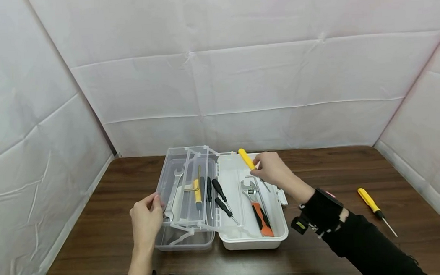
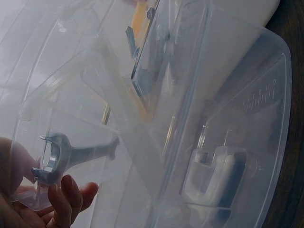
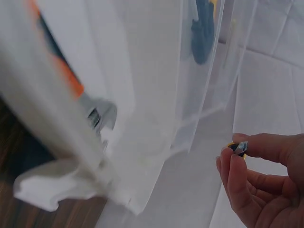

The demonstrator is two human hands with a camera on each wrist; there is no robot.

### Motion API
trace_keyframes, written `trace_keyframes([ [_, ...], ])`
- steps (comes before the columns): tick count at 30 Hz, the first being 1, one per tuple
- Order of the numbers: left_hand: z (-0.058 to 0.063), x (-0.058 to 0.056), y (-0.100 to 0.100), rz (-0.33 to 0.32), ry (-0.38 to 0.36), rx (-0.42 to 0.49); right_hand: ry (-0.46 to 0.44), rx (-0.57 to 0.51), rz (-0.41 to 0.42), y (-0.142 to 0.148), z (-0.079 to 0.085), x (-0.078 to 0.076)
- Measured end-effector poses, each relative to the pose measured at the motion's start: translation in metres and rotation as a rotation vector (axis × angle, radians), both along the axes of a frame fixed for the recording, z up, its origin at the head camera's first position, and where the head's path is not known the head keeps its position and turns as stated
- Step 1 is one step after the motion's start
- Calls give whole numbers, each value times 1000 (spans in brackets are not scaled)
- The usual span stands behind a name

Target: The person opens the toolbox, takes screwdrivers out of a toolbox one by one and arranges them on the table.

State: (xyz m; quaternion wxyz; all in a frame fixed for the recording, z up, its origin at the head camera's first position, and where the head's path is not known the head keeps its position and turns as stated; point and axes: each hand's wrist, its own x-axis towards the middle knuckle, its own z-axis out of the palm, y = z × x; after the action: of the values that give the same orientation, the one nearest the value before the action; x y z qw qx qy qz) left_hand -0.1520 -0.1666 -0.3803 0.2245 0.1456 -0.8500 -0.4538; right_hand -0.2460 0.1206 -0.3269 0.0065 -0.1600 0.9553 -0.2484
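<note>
My left hand [image 1: 146, 220] grips the left edge of a clear plastic tray [image 1: 162, 187], part of an unfolded toolbox. An open-end wrench [image 1: 175, 190], a gold-coloured hex key [image 1: 193, 188] and a yellow-and-dark tool [image 1: 198, 193] show in or through the clear plastic. Over the toolbox's white half [image 1: 254, 244], my right hand [image 1: 272, 168] pinches a yellow-handled screwdriver [image 1: 245, 158], its handle pointing up and back. Seen in the right wrist view, the screwdriver's end [image 3: 241, 148] pokes out between thumb and fingers. Below that hand lies an orange-handled adjustable wrench [image 1: 260, 213].
Several black-handled screwdrivers [image 1: 224, 206] lie near the box's middle hinge. Another yellow-handled screwdriver [image 1: 369, 200] lies on the wooden table [image 1: 325, 249] to the right. White cloth walls [image 1: 239, 81] stand behind and on both sides.
</note>
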Motion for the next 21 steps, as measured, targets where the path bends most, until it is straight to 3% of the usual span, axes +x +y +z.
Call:
trace_keyframes([
  [12,0,0,0,12,16,-13,48,2,-93,66,-18,22],
  [21,0,1,1,7,26,-17,-18,82,-186,107,-45,32],
])
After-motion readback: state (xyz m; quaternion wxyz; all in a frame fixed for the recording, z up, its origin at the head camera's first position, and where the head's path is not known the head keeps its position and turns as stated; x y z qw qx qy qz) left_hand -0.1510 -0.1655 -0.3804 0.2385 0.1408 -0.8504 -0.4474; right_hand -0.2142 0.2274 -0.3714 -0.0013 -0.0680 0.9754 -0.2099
